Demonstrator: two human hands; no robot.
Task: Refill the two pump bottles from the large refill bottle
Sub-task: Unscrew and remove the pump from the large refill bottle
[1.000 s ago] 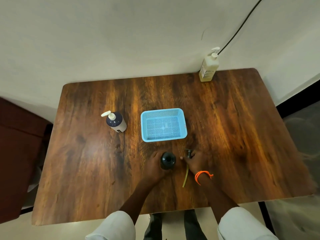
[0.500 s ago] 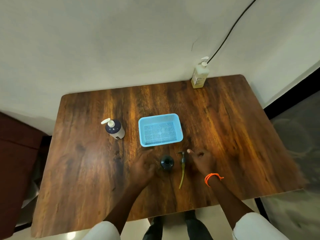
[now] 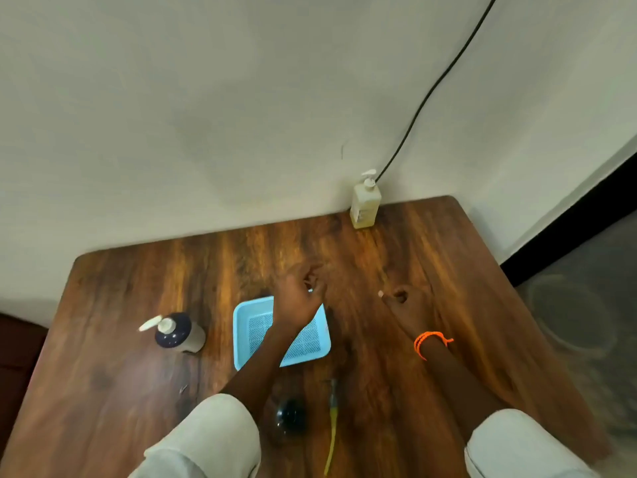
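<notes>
A wooden table (image 3: pixel 138 374) stands against a pale wall. A light-blue mesh basket (image 3: pixel 248 339) sits mid-table. The large refill bottle (image 3: pixel 364 204), pale yellow, stands at the far edge by the wall. A dark pump bottle (image 3: pixel 177 334) stands left of the basket; an opened dark bottle (image 3: pixel 289 416) stands near the front edge, its removed pump (image 3: pixel 332 426) lying just beside it. Left hand (image 3: pixel 298 298) hovers above the basket and right hand (image 3: pixel 406 305) above bare wood, fingers loosely curled, holding nothing.
</notes>
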